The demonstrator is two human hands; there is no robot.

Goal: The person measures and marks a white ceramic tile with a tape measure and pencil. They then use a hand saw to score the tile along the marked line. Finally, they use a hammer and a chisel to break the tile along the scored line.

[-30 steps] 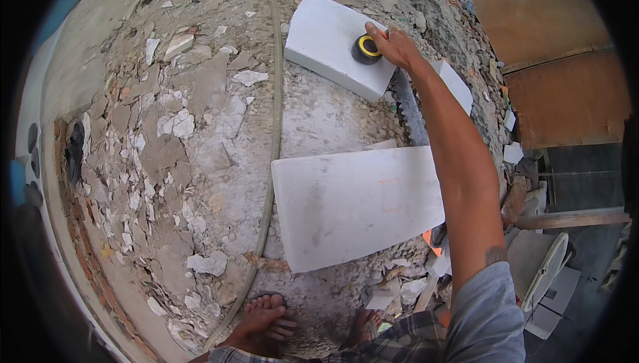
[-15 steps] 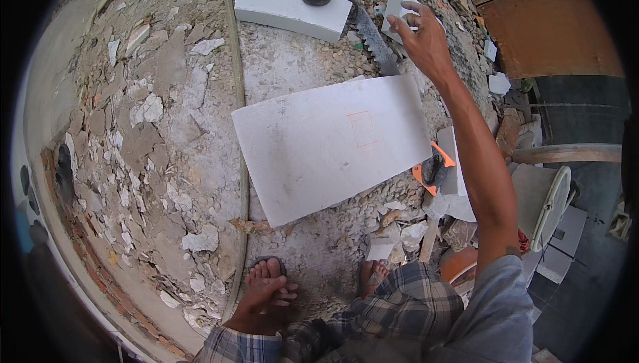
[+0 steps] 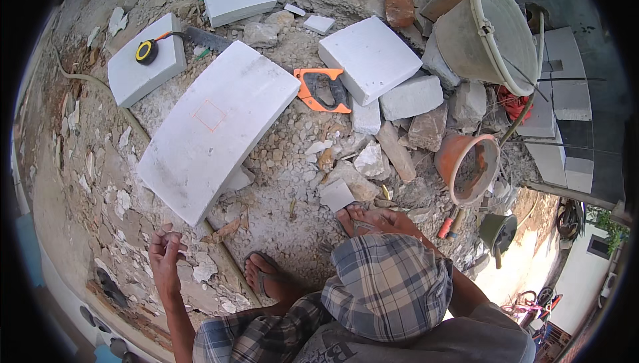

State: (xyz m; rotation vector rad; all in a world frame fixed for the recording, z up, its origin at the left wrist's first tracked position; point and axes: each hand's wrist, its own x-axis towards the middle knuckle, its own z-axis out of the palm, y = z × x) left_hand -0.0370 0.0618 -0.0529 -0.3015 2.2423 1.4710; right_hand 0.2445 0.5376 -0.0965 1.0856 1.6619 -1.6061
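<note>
Both are off the marked slab (image 3: 219,130) now: right hand (image 3: 391,220) swings from far block (image 3: 239,2) to near foot (image 3: 347,222), grip unreadable, left hand (image 3: 168,246) loosely curled, seemingly empty, slab unheld.

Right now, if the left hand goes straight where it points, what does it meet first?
The left hand would probably meet the large white block, though the hand's height is unclear.

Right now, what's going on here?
The person's left hand looks empty, just off the near corner of a large white block with an orange outline drawn on it. The right hand is down by the right foot; its grip is unclear. A tape measure sits on a smaller white block, and an orange-and-black saw handle shows beside the large one.
</note>
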